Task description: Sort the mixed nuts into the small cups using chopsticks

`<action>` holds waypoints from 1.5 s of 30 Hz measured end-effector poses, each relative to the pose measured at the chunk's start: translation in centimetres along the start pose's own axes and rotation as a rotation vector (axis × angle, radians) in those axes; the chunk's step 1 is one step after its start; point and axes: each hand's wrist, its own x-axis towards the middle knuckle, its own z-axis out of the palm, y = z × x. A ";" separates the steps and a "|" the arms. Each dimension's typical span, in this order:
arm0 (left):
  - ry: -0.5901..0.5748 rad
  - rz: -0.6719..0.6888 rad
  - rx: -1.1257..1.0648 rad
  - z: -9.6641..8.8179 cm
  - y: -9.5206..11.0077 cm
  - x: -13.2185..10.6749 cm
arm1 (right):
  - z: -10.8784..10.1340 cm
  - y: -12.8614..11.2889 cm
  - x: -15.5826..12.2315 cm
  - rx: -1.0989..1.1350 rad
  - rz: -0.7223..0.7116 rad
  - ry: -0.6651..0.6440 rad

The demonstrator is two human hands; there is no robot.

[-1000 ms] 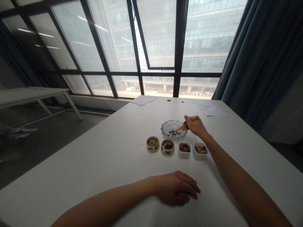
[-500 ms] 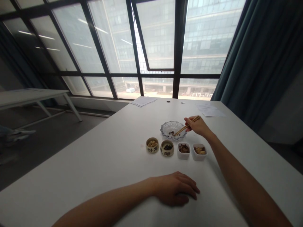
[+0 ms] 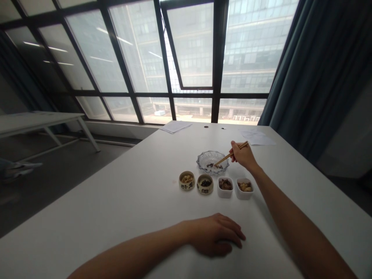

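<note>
My right hand (image 3: pixel 241 154) grips a pair of wooden chopsticks (image 3: pixel 229 155), their tips down inside a clear scalloped glass bowl (image 3: pixel 200 164). Small dark and pale food pieces (image 3: pixel 210 165) lie in the bottom of the bowl; whether the tips pinch one I cannot tell. In front of it stand two cream ceramic dishes with dark lettering, the left one (image 3: pixel 186 186) with light brown pieces, the right one (image 3: pixel 205 190) with black pieces. Beside them are two white plastic tubs, one (image 3: pixel 225 193) with dark brown strips, one (image 3: pixel 244 195) with yellowish pieces. My left hand (image 3: pixel 216 235) rests palm down, fingers stretched out, on the table.
The white table (image 3: pixel 139 193) reaches toward the windows. Papers lie at its far left (image 3: pixel 176 126) and far right (image 3: pixel 257 136), with two small dark round spots between them. Another white table (image 3: pixel 40 121) stands to the left; a blue curtain (image 3: pixel 314 77) hangs at right.
My right hand has shifted slightly, and the chopstick tips have moved a little within the glass bowl. My left hand stays in place. The whole view has tilted slightly.
</note>
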 end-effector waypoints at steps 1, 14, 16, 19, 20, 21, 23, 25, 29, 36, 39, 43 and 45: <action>0.000 0.001 0.002 0.0 0.0 0.0 | -0.2 -0.3 0.0 0.015 -0.002 0.009; 0.004 -0.015 0.009 0.0 0.1 0.0 | -4.8 -5.2 -0.5 0.080 -0.068 0.101; 0.005 -0.010 0.004 0.0 0.0 0.0 | -5.3 -5.6 -0.5 0.076 -0.055 0.096; 0.004 -0.010 -0.009 0.0 -0.1 0.0 | -5.2 -5.2 -0.3 0.065 0.064 0.018; 0.001 -0.013 -0.014 0.0 -0.1 0.0 | -5.0 -4.8 -0.3 0.069 0.110 -0.015; -0.002 -0.017 -0.018 0.0 -0.1 0.0 | -4.6 -4.4 -0.2 0.080 0.148 -0.049; -0.005 -0.022 -0.023 0.0 -0.1 0.0 | -4.0 -3.5 0.0 0.098 0.178 -0.120; -0.001 -0.016 -0.022 0.0 0.0 0.0 | -3.4 -2.4 0.1 0.097 0.166 -0.190; -0.004 -0.005 -0.016 0.0 -0.1 0.0 | -2.7 -0.6 0.4 0.034 0.103 -0.274; -0.013 -0.004 -0.025 0.0 -0.2 0.0 | -1.8 1.2 0.7 -0.003 0.080 -0.283; -0.013 -0.005 -0.025 0.0 -0.2 -0.1 | -1.6 1.0 0.5 -0.030 0.107 -0.269; -0.003 -0.012 -0.015 0.1 -0.2 -0.1 | -1.4 0.1 0.0 -0.110 0.062 -0.223; 0.001 -0.011 -0.015 0.1 -0.2 0.0 | -1.1 -0.1 -0.3 -0.143 0.024 -0.166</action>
